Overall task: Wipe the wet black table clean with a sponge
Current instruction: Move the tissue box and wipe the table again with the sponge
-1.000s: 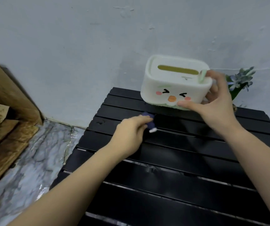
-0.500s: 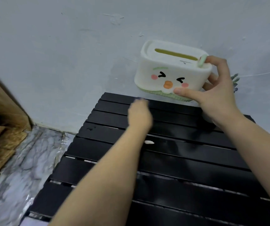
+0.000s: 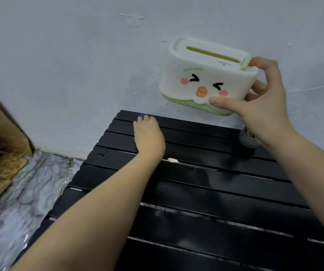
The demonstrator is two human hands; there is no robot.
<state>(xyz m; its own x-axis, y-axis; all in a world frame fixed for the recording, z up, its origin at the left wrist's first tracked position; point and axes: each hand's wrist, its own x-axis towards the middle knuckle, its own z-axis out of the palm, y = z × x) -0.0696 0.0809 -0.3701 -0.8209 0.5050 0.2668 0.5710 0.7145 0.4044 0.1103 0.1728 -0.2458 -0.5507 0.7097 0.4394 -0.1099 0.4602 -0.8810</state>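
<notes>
One dark sponge (image 3: 141, 115) — mostly hidden — peeks out beneath the left hand (image 3: 149, 133), which is pressed to the far slats of the one black table (image 3: 206, 194), while the right hand (image 3: 263, 98) grips a single white duck-faced box (image 3: 206, 79) aloft — one small pot (image 3: 248, 137) beneath.

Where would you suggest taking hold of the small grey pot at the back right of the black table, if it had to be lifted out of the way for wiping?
Probably by the rim of the grey pot, from above. It stands upright on the black table, round and low. The right hand holding the tissue box hides its right side, so the left side is freer.
</notes>
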